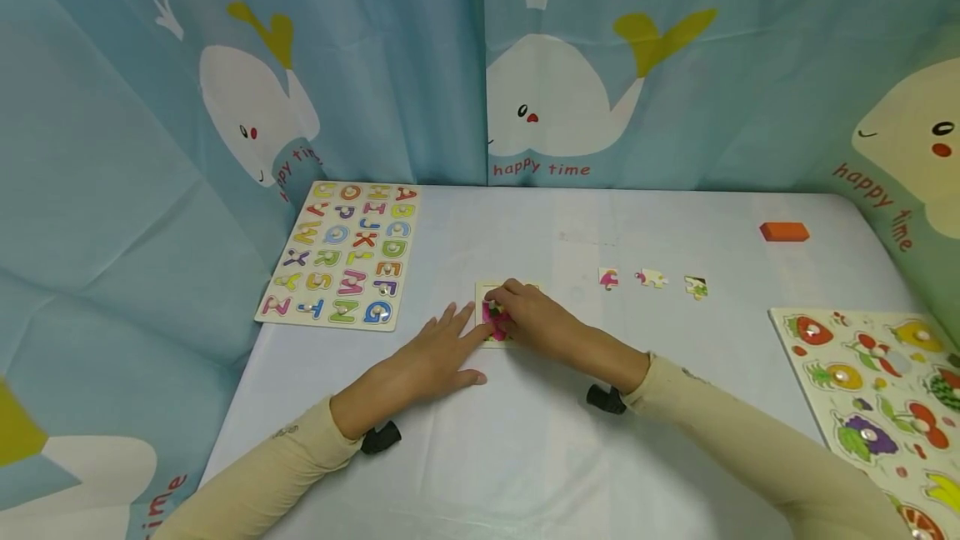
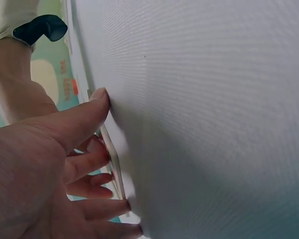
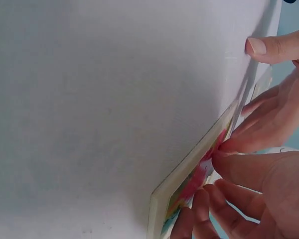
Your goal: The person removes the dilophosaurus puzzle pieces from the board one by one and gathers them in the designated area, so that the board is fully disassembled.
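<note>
A small jigsaw puzzle board (image 1: 507, 343) with a pale frame and a pink picture lies at the middle of the table. Over it, my right hand (image 1: 542, 322) has its thumb and curled fingers on a puzzle piece (image 3: 202, 172), which they partly cover. My left hand (image 1: 423, 361) lies palm down at the board's left side, fingers spread and fairly straight. Its index fingertip reaches onto the pink picture, close to the right thumb. Three loose puzzle pieces lie to the right: a pink one (image 1: 608, 278), a pale one (image 1: 651, 277) and a green one (image 1: 696, 287).
An alphabet peg board (image 1: 337, 257) lies at the left of the white table. On the right are a fruit peg board (image 1: 862, 382) and, farther back, an orange block (image 1: 784, 232). Blue whale-print curtains (image 1: 420, 65) rise behind and beside the table.
</note>
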### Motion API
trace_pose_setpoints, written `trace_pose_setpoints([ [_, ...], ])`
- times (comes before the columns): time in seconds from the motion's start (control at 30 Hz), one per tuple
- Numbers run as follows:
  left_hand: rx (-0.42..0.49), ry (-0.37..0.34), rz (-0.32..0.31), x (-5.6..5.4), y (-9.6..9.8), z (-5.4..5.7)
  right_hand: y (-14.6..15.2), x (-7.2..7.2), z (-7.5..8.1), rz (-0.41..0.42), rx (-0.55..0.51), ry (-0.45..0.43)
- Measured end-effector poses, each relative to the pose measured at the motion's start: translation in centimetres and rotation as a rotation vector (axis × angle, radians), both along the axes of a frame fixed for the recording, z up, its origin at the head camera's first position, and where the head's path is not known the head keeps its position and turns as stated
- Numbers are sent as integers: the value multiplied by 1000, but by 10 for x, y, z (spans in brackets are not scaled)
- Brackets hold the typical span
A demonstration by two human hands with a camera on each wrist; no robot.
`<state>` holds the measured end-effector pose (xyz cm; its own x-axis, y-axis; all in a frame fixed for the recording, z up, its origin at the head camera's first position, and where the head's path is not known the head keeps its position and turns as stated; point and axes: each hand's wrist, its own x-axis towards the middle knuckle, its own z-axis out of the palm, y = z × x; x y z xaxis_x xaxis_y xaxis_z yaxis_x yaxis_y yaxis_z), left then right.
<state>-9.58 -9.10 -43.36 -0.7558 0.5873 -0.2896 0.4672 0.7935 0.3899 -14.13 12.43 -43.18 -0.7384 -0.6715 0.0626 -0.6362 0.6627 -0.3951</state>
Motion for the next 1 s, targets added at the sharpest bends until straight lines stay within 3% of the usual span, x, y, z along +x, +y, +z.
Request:
trace_pose_setpoints([
  [0.27,-6,2,-14,-1,0,0,0,-3,0,2,20,-30],
  [0.63,-13,6,-9,0,0,4,5,-2,-2,5,-113,-85],
  [1.0,-10,4,5,0,0,3,8,-2,4,-56,-112,-107],
])
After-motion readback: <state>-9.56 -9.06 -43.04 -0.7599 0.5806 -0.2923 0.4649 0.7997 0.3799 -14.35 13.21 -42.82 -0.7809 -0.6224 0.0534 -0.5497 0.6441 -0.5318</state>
